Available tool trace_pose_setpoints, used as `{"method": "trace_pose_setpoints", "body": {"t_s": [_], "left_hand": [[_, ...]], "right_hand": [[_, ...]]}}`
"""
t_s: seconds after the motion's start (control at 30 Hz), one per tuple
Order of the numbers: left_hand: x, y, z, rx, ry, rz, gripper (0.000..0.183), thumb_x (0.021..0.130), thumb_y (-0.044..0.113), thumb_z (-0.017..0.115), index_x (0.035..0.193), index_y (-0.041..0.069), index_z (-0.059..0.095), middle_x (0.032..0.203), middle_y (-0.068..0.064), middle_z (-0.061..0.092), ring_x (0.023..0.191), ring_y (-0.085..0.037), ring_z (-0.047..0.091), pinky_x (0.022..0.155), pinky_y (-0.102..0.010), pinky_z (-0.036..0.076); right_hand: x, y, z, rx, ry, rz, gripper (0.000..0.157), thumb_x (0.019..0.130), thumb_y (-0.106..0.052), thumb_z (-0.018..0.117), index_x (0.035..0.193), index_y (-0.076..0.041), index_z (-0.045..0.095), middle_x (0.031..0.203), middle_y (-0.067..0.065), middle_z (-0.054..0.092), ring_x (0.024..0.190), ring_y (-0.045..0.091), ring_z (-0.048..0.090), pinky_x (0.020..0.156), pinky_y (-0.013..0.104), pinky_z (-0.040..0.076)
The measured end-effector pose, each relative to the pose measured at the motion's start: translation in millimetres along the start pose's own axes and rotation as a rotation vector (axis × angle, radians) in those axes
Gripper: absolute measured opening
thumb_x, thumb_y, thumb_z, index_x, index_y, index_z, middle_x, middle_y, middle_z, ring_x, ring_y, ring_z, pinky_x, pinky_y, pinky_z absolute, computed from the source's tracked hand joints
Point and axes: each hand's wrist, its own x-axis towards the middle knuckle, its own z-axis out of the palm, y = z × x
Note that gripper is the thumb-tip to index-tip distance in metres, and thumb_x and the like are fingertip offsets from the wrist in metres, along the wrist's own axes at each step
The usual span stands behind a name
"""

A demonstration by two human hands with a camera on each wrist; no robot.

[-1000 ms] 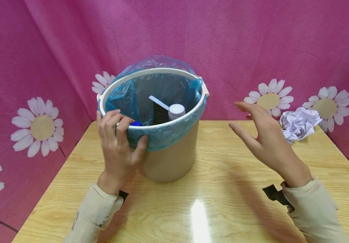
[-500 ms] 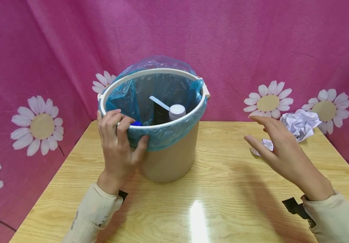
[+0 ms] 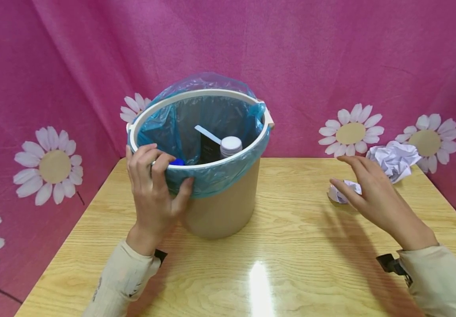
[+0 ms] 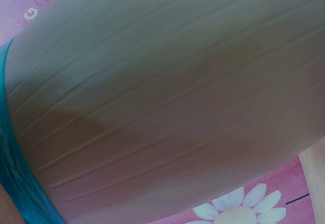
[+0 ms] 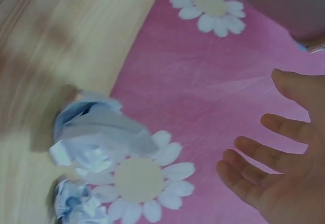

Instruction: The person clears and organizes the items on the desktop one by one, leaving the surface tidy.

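While left hand (image 3: pixel 150 189) grips rim of blue-lined bin (image 3: pixel 224 215) standing on surface (image 3: pixel 307 281), right hand (image 3: pixel 382 202), fingers spread wide, hovers near small paper ball (image 3: pixel 342 193). Larger paper wad (image 3: pixel 396 159) behind. Inside bin: black packet (image 3: pixel 209 150), faint lettering too small to read; white-lidded container (image 3: pixel 231 144) beside it.

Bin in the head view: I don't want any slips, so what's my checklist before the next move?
1. Left hand holding the rim: ok, fingers over it, thumb outside.
2. Blue liner folded over the rim's front: ok.
3. Right hand free: ok, it holds nothing.
4. Crumpled papers off the table: not ok, two lie on it.
5. Bottom of the bin dry inside: cannot tell, hidden from view.
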Motion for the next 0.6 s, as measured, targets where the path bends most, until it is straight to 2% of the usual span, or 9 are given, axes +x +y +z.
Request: {"method": "trace_pose_setpoints", "body": {"t_s": [0.3, 0.6], "left_hand": [[-1.2, -1.0, -2.6, -0.021, -0.038, -0.003, 0.047, 0.096, 0.051, 0.051, 0.114, 0.008, 0.05, 0.116, -0.018, 0.051, 0.122, -0.039, 0.046, 0.113, -0.069, 0.017], [-0.7, -2.1, -3.9, -0.042, -0.05, 0.005, 0.046, 0.096, 0.05, 0.052, 0.114, 0.007, 0.051, 0.116, -0.018, 0.051, 0.123, -0.039, 0.046, 0.112, -0.07, 0.016]], "right_hand": [[-3.0, 28.9, 12.3, -0.011, -0.077, 0.064, 0.054, 0.091, -0.018, 0.073, 0.135, 0.004, 0.049, 0.13, 0.028, 0.054, 0.118, 0.05, 0.047, 0.095, 0.063, 0.036], [-12.5, 57.9, 30.7, -0.074, -0.199, 0.118, 0.058, 0.09, -0.027, 0.073, 0.132, 0.005, 0.051, 0.125, 0.034, 0.054, 0.11, 0.056, 0.052, 0.088, 0.068, 0.04]]}}
